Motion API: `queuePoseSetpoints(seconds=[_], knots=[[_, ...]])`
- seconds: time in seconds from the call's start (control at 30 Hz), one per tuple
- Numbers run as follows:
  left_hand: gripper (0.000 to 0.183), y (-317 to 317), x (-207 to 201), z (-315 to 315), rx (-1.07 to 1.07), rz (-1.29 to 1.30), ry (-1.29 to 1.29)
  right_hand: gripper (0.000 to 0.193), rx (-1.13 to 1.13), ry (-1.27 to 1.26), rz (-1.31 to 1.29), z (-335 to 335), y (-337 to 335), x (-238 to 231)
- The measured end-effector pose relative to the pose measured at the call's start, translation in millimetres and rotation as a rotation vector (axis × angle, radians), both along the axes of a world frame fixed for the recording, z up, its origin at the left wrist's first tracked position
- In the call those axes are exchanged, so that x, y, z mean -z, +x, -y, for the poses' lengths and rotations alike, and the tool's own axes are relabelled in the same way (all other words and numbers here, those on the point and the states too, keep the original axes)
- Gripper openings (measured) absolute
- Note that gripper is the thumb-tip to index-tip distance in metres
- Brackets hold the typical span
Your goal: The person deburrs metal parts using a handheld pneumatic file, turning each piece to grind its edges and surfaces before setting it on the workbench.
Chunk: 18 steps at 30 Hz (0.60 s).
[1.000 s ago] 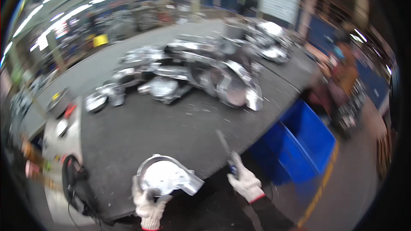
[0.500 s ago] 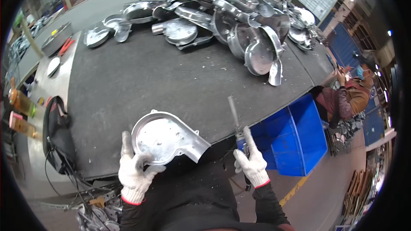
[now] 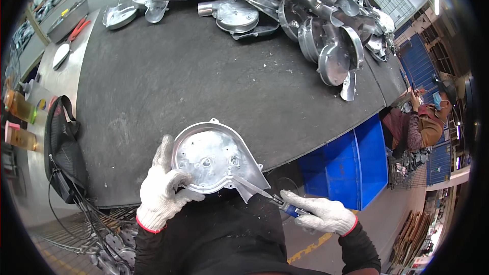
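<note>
Metal housing [image 3: 210,152] is clasped in your left hand [image 3: 164,191]. Your right hand [image 3: 323,214] grips a blue-handled tool [image 3: 289,209].

The gloved left hand [image 3: 165,191] is curved in a grip, one finger [image 3: 164,150] pointing up, others bent rightward; the dark-sleeved left forearm [image 3: 149,249] rises from the lower edge; the gloved right hand [image 3: 326,214] points left, curled in a grip; the dark-sleeved right forearm [image 3: 359,249] slants up and leftward
</note>
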<state>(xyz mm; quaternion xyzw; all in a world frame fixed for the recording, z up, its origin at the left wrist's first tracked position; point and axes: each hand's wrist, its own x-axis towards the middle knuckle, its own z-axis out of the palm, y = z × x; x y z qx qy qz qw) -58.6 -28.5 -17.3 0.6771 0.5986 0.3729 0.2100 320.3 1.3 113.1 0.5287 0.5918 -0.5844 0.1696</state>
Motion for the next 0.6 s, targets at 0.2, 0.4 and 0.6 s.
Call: queuePoseSetpoints(seconds=[0.2, 0.4, 0.6], knots=[[0.051, -1, -3, 2, -0.015, -0.023, -0.035, 0.071, -0.333, 0.297, -0.132, -28, -14, -5], [0.052, -2, -3, -1, -0.008, -0.035, -0.013, 0.068, -0.399, 0.286, -0.031, -35, -20, -18], [0.054, 0, -3, -3, 0.025, -0.035, 0.059, 0.066, -0.28, 0.234, -0.09, -31, -17, -18]])
